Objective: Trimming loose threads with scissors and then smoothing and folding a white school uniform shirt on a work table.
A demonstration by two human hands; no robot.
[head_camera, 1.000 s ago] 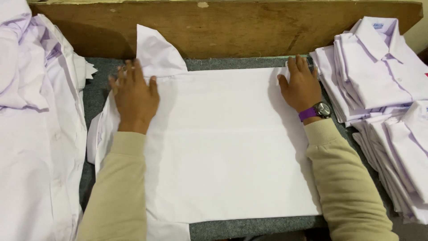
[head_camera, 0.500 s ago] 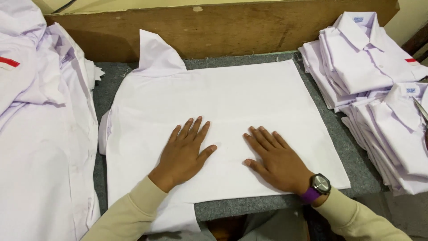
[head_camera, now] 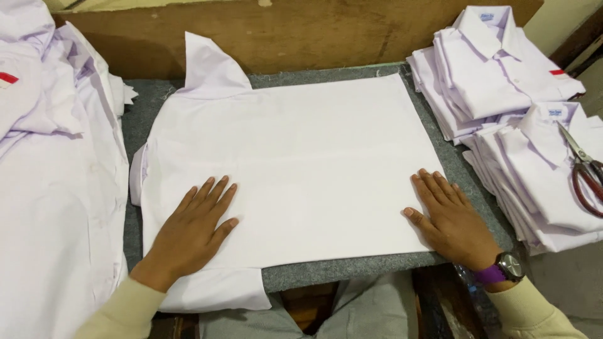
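Note:
A white shirt point(head_camera: 282, 157) lies spread flat, back up, on a grey padded board point(head_camera: 326, 271). Its collar point(head_camera: 210, 66) sticks up at the far left and a short sleeve point(head_camera: 217, 295) hangs over the near edge. My left hand point(head_camera: 195, 232) rests flat, fingers spread, on the shirt's near left part. My right hand point(head_camera: 449, 216) lies flat at the shirt's near right edge, half on the cloth and half on the board. A purple-strapped watch point(head_camera: 502, 271) sits on that wrist. Neither hand holds anything.
Two stacks of folded white shirts point(head_camera: 496, 69) point(head_camera: 546, 182) stand at the right, with red-handled scissors point(head_camera: 587, 172) on the nearer one. A heap of unfolded white shirts point(head_camera: 56, 188) fills the left side. A wooden board point(head_camera: 295, 31) runs along the back.
Both hands slid from the shirt's far edge down to the near edge, then moved apart: the left hand went left, the right hand out to the right edge.

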